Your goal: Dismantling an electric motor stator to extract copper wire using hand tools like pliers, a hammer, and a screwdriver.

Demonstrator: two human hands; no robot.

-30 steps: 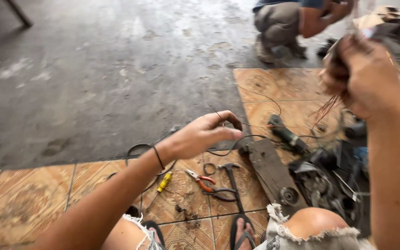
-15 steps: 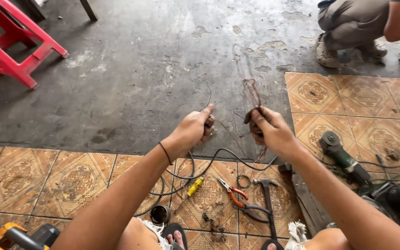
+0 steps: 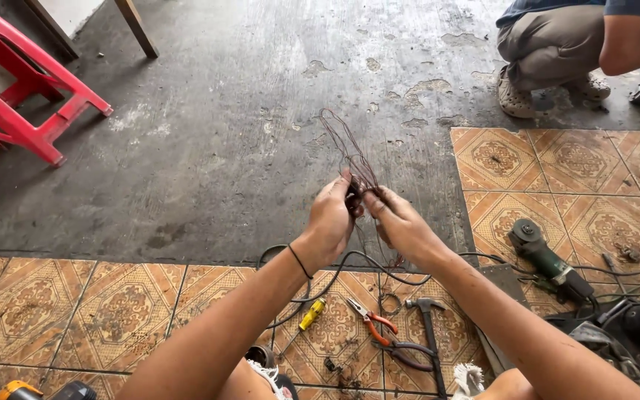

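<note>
Both hands, left hand (image 3: 332, 215) and right hand (image 3: 398, 222), pinch the thin wire bundle (image 3: 350, 152) (tangly stuff); keep loops taut, fingers close together.

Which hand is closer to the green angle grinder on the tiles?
Right. The right hand pinches the thin wire bundle just left of the angle grinder; the left hand grips the same bundle farther left, beyond the right hand.
</note>
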